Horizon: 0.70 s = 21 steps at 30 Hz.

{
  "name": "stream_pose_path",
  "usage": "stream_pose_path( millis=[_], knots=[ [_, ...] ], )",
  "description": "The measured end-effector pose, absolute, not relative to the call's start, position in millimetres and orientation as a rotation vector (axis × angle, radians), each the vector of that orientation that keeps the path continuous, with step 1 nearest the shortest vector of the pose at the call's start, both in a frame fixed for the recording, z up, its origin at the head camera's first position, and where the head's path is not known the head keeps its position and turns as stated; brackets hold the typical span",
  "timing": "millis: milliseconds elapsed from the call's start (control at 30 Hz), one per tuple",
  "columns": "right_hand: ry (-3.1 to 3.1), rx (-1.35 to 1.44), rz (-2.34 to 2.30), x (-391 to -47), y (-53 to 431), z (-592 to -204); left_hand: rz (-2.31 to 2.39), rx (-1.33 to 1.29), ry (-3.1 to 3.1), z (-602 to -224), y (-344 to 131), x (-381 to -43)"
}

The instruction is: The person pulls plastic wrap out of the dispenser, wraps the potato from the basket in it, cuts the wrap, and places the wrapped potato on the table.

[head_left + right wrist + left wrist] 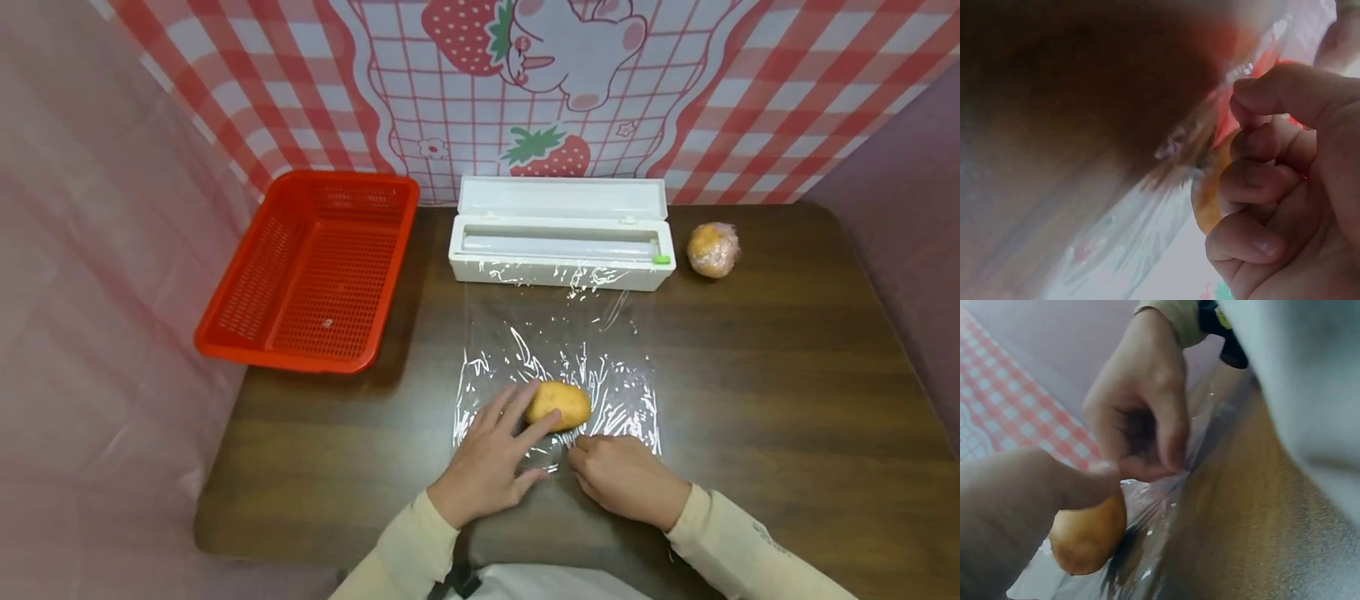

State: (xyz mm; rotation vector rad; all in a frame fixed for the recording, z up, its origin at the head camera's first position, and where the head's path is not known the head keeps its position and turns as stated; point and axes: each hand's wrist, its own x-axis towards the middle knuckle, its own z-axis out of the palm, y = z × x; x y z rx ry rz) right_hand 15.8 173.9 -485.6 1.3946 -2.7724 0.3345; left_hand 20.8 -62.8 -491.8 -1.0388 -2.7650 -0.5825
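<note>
A yellow potato (564,406) lies on a sheet of clear cling film (626,408) spread over the table. My left hand (491,454) reaches over its left side, fingers spread and fairly straight, fingertips at the skin. Just to the lower right of it, my right hand (626,475) pinches the near edge of the film between thumb and curled fingers. In the left wrist view the film (1157,515) rises in creases toward that pinch, beside the potato (1089,540). The right wrist view shows the right hand's curled fingers (1260,184) partly hiding the potato (1207,200).
The film runs out of an open white dispenser box (555,271) with a roll inside and a green slider. A red plastic basket (360,364) stands at the back left. To the right of the box sits a film-wrapped potato (712,249). A checked cloth (292,67) hangs behind.
</note>
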Motion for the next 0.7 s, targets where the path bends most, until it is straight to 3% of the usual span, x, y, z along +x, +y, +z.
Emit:
stream_pose_path(
  millis=[233, 700],
  knots=[
    [-2.803, 1.287, 0.389, 14.6, 179.6, -478.1, -0.488, -1.157, -2.793, -492.0, -50.2, 11.0],
    [-2.794, 1.306, 0.295, 23.7, 179.4, -486.7, -0.378, -1.117, -2.866, -491.4, -40.8, 10.1]
  ],
)
